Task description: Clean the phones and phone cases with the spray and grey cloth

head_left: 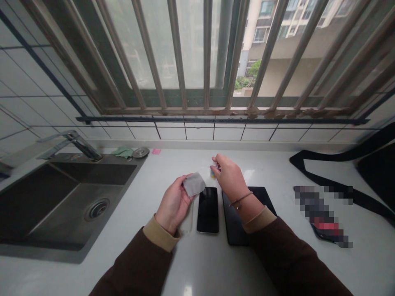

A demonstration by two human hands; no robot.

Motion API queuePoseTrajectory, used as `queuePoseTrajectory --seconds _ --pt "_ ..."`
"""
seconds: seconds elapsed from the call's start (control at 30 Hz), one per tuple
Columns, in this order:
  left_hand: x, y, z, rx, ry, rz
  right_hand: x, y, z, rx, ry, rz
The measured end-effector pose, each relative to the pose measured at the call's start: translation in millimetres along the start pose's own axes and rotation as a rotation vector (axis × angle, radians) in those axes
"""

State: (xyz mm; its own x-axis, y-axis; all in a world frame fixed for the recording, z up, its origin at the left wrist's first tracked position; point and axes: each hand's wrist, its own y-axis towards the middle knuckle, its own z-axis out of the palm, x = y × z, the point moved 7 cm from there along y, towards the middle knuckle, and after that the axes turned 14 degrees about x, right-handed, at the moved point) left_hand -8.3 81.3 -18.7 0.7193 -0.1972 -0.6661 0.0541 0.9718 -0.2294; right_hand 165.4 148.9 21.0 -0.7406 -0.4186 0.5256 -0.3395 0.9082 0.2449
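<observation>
L hand grips gray cloth, fingers curled round it. R hand pinches small yellow-blue item (too small to ID), mid-worktop toward back edge. Black phone lies betw. hands, clear phone case just beside it; dark tablet under R wrist. Sink at L edge.

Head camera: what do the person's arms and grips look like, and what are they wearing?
Both arms wear dark brown sleeves, the left sleeve and right sleeve, each ending in a tan cuff, the left cuff and right cuff. The left grip and right grip are bare, with no gloves. A thin brown cord bracelet circles the right wrist.
</observation>
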Motion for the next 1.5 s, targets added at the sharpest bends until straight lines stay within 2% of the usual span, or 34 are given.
queuePoseTrajectory --seconds 0.23,0.43,0.67,0.8,0.97,1.07,1.13,1.2,1.23,1.27,1.4,1.5 --pt "0 1 -0.9 0.019 0.019 -0.026 2 -1 3 -0.033 0.043 -0.009" --pt "4 1 0.9 0.040 0.039 -0.046 5 1 10 0.000 0.057 -0.040" --pt "3 -2 4.2 0.049 0.035 -0.044 10 0 8 0.013 0.061 -0.066" --pt "3 -2 4.1 0.055 0.044 -0.043 13 -1 -2 -0.037 0.072 -0.066" --pt "0 -1 4.6 0.071 0.056 -0.013 37 -11 -36 -0.169 0.114 -0.147" --pt "-2 -2 8.3 0.125 0.074 0.002 41 -23 -44 -0.096 0.214 -0.056" --pt "0 -6 14.5 0.203 0.101 -0.010 40 -35 -35 0.088 0.315 0.022" --pt "4 -12 22.0 0.283 0.149 -0.030 38 -51 -19 0.283 0.486 0.038" --pt "7 -15 25.5 0.313 0.179 -0.034 37 -59 -13 0.332 0.595 0.031" --pt "9 -19 28.6 0.338 0.211 -0.037 36 -67 -9 0.339 0.716 0.022" --pt "21 -28 38.5 0.436 0.339 -0.055 16 -89 8 0.169 1.183 0.094" --pt "16 -26 35.3 0.418 0.617 -0.025 4 -96 19 0.079 1.321 0.204"
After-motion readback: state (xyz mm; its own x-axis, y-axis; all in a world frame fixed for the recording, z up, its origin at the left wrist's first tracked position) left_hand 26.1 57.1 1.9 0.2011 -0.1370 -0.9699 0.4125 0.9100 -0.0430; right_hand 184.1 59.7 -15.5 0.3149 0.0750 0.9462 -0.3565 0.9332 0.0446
